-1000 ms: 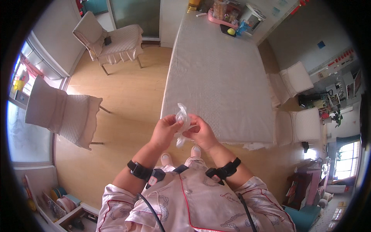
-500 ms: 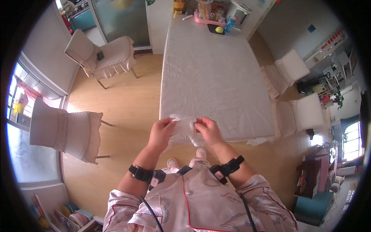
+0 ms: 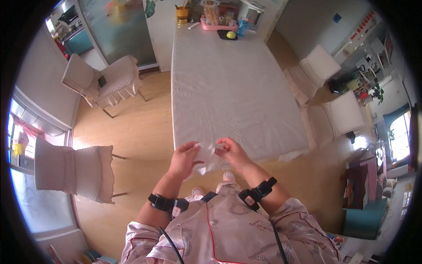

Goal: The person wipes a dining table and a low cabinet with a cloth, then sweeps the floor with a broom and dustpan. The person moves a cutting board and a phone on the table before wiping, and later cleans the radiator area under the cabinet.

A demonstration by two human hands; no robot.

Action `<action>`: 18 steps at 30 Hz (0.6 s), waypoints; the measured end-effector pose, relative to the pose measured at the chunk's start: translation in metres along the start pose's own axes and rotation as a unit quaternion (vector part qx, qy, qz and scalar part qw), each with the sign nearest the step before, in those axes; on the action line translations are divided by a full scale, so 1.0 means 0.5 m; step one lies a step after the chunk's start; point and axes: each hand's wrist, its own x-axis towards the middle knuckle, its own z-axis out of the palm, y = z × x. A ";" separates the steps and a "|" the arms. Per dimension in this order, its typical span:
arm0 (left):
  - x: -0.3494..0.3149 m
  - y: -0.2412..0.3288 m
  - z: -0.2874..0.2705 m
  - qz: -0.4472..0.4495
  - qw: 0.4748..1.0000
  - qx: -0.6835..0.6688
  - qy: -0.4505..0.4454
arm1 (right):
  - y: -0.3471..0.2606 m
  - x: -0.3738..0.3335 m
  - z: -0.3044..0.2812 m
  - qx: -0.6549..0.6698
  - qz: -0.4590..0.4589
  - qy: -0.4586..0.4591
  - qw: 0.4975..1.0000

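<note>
A thin, translucent white sheet, crumpled and hanging down, is stretched between my two hands at the near edge of the table. Whether it is plastic film, a bag or tissue I cannot make out. My left hand pinches its upper left part between thumb and fingers, with other fingers loosely apart below. On the other side, my right hand grips the upper right corner, fingers curled against the thumb. Both hands are raised in front of the long table, which has a whitish cloth over it.
At the table's far end stand a pink tray with packages, a yellow container, a blue bottle and a yellow-green round item on a black tray. Covered chairs line the left; more chairs stand at right.
The sheet has bunched up and hangs differently. My left hand has dropped slightly with its lower fingers parting, and my right hand has shifted a little left. The whole view has tilted.
</note>
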 end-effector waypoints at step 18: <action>0.253 0.021 0.028 0.019 0.979 0.195 0.056 | 0.049 0.197 -0.461 -0.389 -0.090 0.438 0.805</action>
